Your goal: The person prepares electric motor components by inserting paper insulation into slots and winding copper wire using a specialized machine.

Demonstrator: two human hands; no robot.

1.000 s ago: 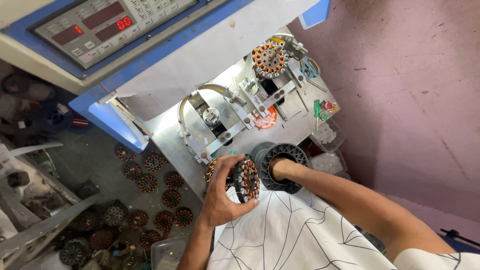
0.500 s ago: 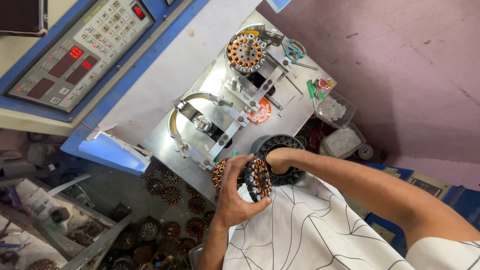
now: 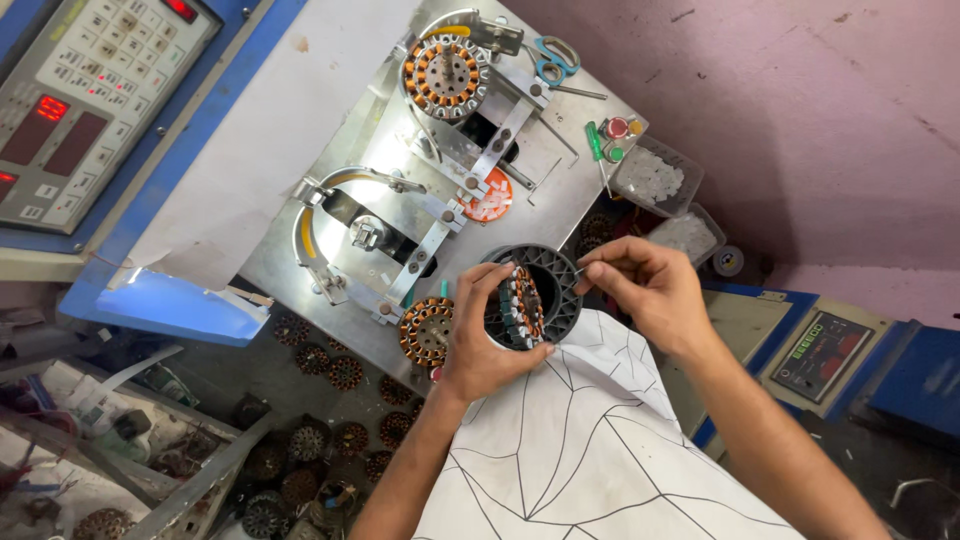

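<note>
At far left sits the blue control panel (image 3: pixel 95 95) of the winding machine. Right of it, on the steel table (image 3: pixel 300 250), a finished wound stator (image 3: pixel 443 75) stays clamped on the fixture, another (image 3: pixel 427 330) rests at the table's near edge. Your left hand (image 3: pixel 485 335) wraps closed around a copper-wound stator (image 3: pixel 520 305), held on edge just in front of a black ribbed ring (image 3: pixel 555 280). It looks heavy and rigid, but its fine windings are likely fragile, so grip the laminated rim. Your right hand (image 3: pixel 645 290) pinches at a thin wire beside it; the wire itself barely shows. Loose stators (image 3: pixel 320 440) crowd the floor below the table.
</note>
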